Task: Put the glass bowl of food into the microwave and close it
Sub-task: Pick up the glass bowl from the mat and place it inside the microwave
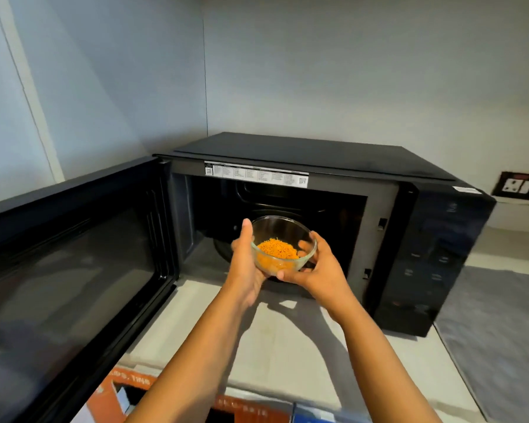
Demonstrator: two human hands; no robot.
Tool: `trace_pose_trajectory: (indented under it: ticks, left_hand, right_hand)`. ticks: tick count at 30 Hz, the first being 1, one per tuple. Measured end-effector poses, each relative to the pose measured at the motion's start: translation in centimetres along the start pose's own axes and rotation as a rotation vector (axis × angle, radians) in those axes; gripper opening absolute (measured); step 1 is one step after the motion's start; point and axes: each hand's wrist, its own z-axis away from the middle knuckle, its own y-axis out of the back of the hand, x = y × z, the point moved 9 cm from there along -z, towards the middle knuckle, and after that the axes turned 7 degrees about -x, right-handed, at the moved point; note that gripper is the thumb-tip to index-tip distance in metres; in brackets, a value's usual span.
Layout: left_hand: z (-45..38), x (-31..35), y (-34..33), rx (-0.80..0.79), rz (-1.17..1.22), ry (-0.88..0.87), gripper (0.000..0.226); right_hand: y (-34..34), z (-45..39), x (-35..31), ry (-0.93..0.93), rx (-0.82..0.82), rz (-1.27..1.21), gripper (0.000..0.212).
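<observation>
A clear glass bowl (283, 232) holding orange shredded food (278, 248) hangs at the mouth of the black microwave (318, 154). My left hand (245, 264) cups its left side with the thumb up along the rim. My right hand (319, 270) grips its right side and underside. The bowl is tilted slightly toward me, just above the front sill of the dark cavity. The microwave door (74, 264) is swung wide open to the left. A round turntable (226, 250) shows faintly behind the bowl.
The microwave stands on a pale counter (257, 346) in a corner of grey walls. Its control panel (434, 257) is on the right. A wall socket (519, 186) sits at far right. An orange box (116, 389) lies below the counter edge.
</observation>
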Motion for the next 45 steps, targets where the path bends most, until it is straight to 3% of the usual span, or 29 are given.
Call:
trace_pose_trajectory:
  ticks: [3,9,14,18,25,34,45]
  left_hand:
    - [-3.6,1.2,0.7,-0.029,-0.145,-0.054,0.072]
    - [-10.9,2.3,2.2,-0.004,-0.321,-0.140,0.075]
    - [-14.8,1.0,3.6,0.101,-0.401,-0.104,0.099]
    - [-17.6,0.9,3.7,0.139,-0.501,-0.032,0.085]
    - [-20.8,1.1,4.1,0.098,-0.635,0.005,0.086]
    - [-22.5,-0.6,5.6,0.105,-0.580,0.082,0.071]
    - [-22.7,-0.5,6.0,0.121,-0.623,0.089,0.079]
  right_hand:
    - [0.4,-3.7,0.3,0.026,0.039,0.016,0.089]
    - [1.3,-10.5,2.1,0.027,0.079,0.025,0.065]
    - [1.2,-13.6,4.8,0.009,0.121,-0.023,0.062]
    - [0.9,-14.5,6.3,-0.012,0.125,-0.065,0.052]
    - [0.2,-16.0,7.0,-0.046,0.046,-0.083,0.052]
    - [-0.2,-16.6,8.7,-0.112,0.032,-0.049,0.063]
    - [-0.6,-16.5,8.9,-0.144,0.033,0.018,0.051]
